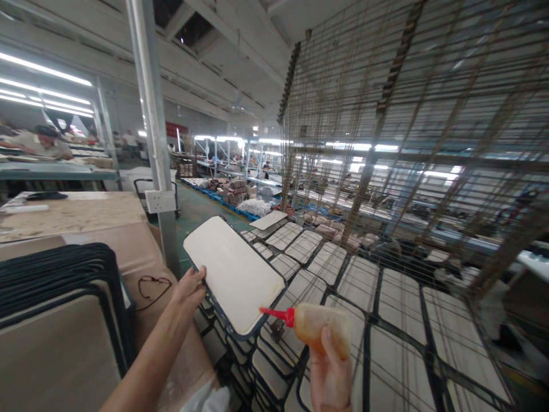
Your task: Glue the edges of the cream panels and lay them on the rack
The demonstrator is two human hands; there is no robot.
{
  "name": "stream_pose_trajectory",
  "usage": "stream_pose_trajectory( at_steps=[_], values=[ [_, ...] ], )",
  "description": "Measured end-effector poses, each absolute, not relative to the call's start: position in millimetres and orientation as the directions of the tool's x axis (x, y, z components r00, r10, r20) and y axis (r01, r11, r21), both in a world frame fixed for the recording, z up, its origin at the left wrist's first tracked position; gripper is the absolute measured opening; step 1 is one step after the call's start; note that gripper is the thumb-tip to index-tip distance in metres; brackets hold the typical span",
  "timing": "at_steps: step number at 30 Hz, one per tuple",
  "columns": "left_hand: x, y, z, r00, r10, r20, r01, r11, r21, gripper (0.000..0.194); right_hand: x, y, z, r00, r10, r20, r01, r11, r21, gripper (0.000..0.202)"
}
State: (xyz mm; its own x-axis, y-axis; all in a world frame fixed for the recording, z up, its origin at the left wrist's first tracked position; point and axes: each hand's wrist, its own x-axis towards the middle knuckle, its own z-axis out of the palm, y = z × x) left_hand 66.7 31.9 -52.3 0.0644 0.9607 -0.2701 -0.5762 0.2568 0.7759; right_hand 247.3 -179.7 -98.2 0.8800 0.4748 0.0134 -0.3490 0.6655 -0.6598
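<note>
My left hand point(191, 286) grips the left edge of a white rectangular panel point(234, 272) with rounded corners and a dark rim, holding it tilted over the rack. In my right hand point(329, 372) is a squeeze bottle point(321, 326) of amber liquid, probably glue, with a red nozzle. The nozzle tip is at the panel's lower right part, and I cannot tell whether it touches. A thin yellowish line runs along the panel's right end, near the rim.
Similar panels lie in rows on a wire rack point(369, 320), whose raised wire grids point(412, 97) lean overhead at right. Dark-edged panels point(55, 309) are stacked at left, beside eyeglasses point(153, 280) on a cloth-covered table. A metal post point(150, 97) carries a socket box point(160, 201). A person point(45, 143) sits far left.
</note>
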Motion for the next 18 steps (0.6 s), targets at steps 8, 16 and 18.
stream_pose_trajectory(
  at_steps=[8,16,18],
  values=[
    [76.5,29.7,-42.9,-0.048,0.961,-0.274,-0.605,0.190,0.773,0.024,237.9,-188.7,-90.9,0.767,0.641,-0.015,-0.495,0.577,-0.650,0.028],
    [91.4,19.2,-43.7,0.129,0.959,-0.251,-0.544,0.280,0.791,0.031,290.8,-153.0,-21.7,0.799,0.542,0.260,-0.239,0.684,-0.690,0.037],
    [95.8,13.3,-43.4,0.218,0.943,-0.253,-0.507,0.330,0.796,0.031,302.2,-141.0,-20.3,0.767,0.575,0.285,-0.231,0.662,-0.713,0.040]
  ],
)
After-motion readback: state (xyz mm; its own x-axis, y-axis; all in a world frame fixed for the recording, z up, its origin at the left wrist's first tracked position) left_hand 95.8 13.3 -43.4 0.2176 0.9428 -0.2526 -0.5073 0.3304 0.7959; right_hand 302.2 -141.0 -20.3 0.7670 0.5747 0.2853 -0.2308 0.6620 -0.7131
